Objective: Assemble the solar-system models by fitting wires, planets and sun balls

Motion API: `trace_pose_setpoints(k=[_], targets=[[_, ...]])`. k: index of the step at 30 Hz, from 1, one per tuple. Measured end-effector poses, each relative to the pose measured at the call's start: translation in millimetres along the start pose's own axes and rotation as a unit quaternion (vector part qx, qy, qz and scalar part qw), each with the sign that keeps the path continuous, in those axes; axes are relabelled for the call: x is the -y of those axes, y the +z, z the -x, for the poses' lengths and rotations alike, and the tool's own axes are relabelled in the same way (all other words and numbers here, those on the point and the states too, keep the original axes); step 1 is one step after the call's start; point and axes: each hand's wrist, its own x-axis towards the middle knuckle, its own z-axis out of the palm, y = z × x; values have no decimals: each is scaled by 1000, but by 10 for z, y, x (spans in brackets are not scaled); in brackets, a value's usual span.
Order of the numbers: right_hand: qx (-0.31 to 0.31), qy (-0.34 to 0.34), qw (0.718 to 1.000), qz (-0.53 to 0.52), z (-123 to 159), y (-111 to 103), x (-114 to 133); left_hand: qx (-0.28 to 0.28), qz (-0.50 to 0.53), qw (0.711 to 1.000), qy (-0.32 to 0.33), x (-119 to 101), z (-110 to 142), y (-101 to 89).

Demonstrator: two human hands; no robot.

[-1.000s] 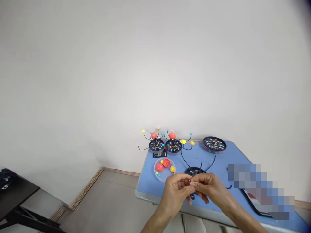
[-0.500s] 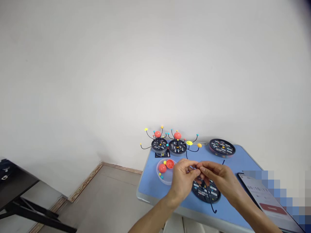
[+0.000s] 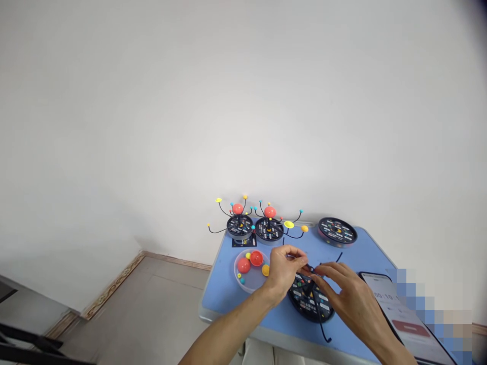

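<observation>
Black wire arm (image 3: 318, 317) pinched tight between left hand (image 3: 283, 268) and right hand (image 3: 348, 294), fingertips working close and steady, just above the round black base (image 3: 310, 304).

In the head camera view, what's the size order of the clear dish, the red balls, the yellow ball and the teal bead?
1. The clear dish
2. The left red ball and the right red ball, which look alike, so I won't rank them
3. The yellow ball
4. The teal bead
</observation>
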Motion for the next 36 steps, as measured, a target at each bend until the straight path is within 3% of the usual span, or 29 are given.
trace_pose_setpoints(k=[4,13,27,32,36], targets=[[-16,-9,1000,15,-15,11,-85,9,-17,1000,-5,57,-26,49],[9,13,999,40,104,53,-231,55,-114,991,-34,109,-88,3],[112,15,984,136,104,202,-280,69,-213,973,-62,277,-206,-108],[120,-19,970,213,46,208,-255,80,-255,960,-84,263,-274,-113],[162,-9,958,238,-14,167,-199,99,-287,947,-107,216,-328,-101]])
